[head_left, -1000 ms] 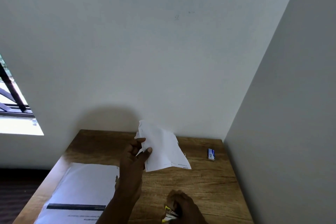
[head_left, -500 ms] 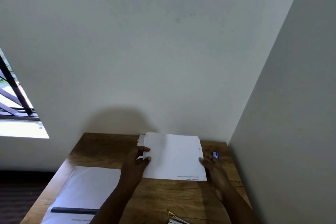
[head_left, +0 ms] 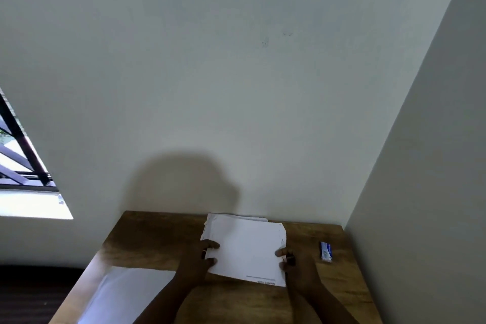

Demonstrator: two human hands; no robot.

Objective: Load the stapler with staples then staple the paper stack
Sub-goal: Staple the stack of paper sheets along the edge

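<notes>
A white paper stack [head_left: 246, 247] lies near the far edge of the wooden table [head_left: 147, 239], its sheets slightly uneven at the back. My left hand [head_left: 198, 258] grips its left edge with thumb on top. My right hand [head_left: 295, 262] grips its right edge the same way. A small blue and white staple box [head_left: 326, 251] lies on the table to the right of my right hand. The stapler is out of view.
A second white sheet pile [head_left: 123, 294] lies at the near left of the table. Walls [head_left: 236, 87] close off the table at the back and on the right. A window [head_left: 18, 163] is at the left.
The stack, held up in my left hand a second ago, now lies flat. My right hand let go of the yellow stapler and took the stack's right edge. The stapler left the view.
</notes>
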